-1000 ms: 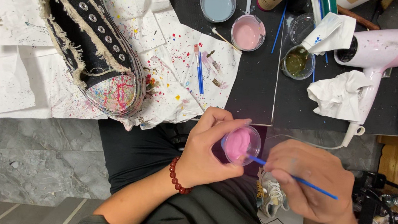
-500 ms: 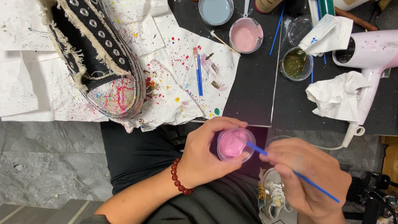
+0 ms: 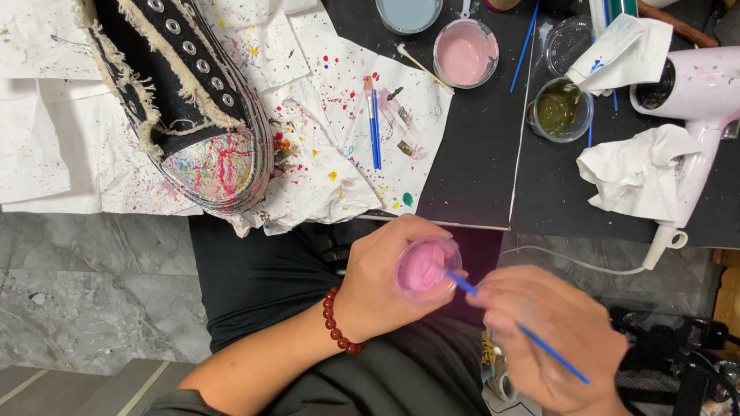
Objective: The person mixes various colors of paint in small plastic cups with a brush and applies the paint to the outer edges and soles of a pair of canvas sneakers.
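Shoe (image 3: 177, 90) lies far left on spattered paper (image 3: 322, 136). Over the lap, the left hand (image 3: 385, 280) is wrapped round a cup (image 3: 424, 266) of pink paint; just right, the right hand (image 3: 550, 348) pinches a blue brush (image 3: 520, 330), tip in the cup.

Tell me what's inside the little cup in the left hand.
The small cup in the left hand holds pink paint, and the blue brush from the right hand dips into it. The brush tip is hidden in the paint; the depth cannot be seen.
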